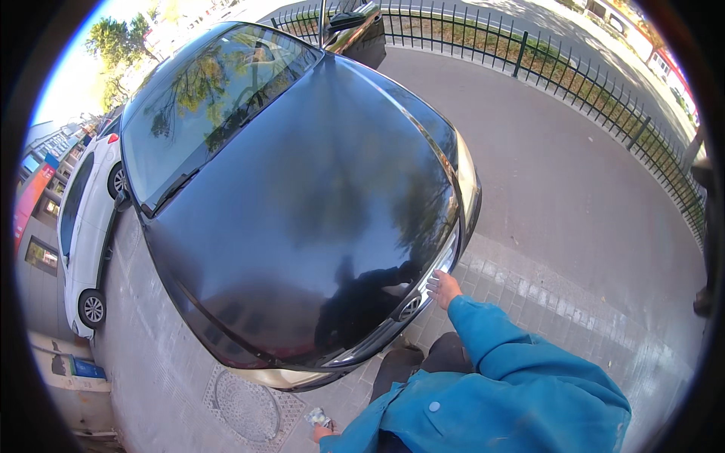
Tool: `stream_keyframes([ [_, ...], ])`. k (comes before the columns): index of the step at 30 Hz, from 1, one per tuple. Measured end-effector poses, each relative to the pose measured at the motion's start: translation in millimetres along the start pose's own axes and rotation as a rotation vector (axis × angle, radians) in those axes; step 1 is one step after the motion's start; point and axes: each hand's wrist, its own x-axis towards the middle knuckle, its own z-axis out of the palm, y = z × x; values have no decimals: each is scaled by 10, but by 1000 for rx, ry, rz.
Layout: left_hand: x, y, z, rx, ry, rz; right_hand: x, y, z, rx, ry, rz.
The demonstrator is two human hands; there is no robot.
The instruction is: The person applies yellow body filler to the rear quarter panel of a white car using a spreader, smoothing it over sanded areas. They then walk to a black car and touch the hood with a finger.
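Note:
A black car's closed hood (302, 196) fills the middle of the head view, its glossy surface reflecting trees and my dark outline. My right hand (444, 288) is at the car's front edge, beside the silver grille (445, 257) and just right of the round badge (410, 307). Its fingers stretch toward the trim with nothing seen in them; whether they touch it I cannot tell. Low in the view, my left hand (325, 432) is closed around a crumpled whitish cloth (317, 417), held away from the car. Blue sleeves cover both my arms.
One car door (359, 34) stands open at the far side. A white car (91, 226) is parked at left. A black metal fence (521, 54) runs along the far right. Grey paving (529, 143) surrounds the car, with a round manhole cover (247, 404) near its front corner.

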Motion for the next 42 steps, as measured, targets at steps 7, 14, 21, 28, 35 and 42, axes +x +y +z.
stream_keyframes([
  [7,-318,206,515,-185,152,142,544,-179,354,-20,133,51],
  [14,-1078,-500,852,-52,297,319,950,-186,18,-15,217,84],
  [21,-1227,-1204,424,-139,462,311,893,-348,104,31,95,237],
  [28,-1120,-1083,329,-536,309,-78,801,-428,232,15,105,271],
  [35,-1046,-1160,317,-495,179,-85,683,-519,366,-15,107,247],
  [42,-1336,-1207,343,-428,246,-86,704,-470,362,-46,73,242],
])
